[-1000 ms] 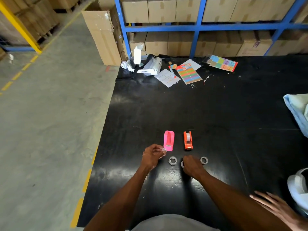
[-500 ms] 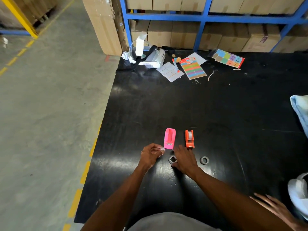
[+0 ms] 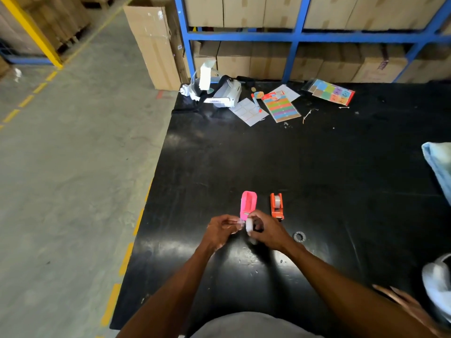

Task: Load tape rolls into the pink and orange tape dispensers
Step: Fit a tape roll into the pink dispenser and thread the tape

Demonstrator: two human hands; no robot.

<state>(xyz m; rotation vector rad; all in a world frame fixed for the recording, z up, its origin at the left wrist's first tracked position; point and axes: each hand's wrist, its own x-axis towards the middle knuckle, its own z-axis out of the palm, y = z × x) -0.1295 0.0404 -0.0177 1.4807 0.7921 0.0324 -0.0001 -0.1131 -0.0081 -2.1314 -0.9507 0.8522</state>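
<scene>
A pink tape dispenser (image 3: 249, 203) stands on the black table (image 3: 317, 179), its slot holding no roll. To its right an orange tape dispenser (image 3: 277, 205) holds a tape roll. My right hand (image 3: 267, 231) grips a whitish tape roll (image 3: 249, 224) just in front of the pink dispenser. My left hand (image 3: 220, 230) pinches a small clear piece (image 3: 240, 223) close beside that roll. One loose tape roll (image 3: 299, 236) lies flat on the table to the right of my right hand.
A white headset (image 3: 220, 93), sticker sheets (image 3: 281, 108) and a coloured card pack (image 3: 332, 91) lie at the table's far edge. A blue cloth (image 3: 439, 164) lies at the right edge. Another person's hand (image 3: 405, 303) rests at the lower right. The table's left edge drops to the floor.
My right hand picked a tape roll up off the table and brought it to my left hand in front of the pink dispenser. Only one loose roll shows on the table now.
</scene>
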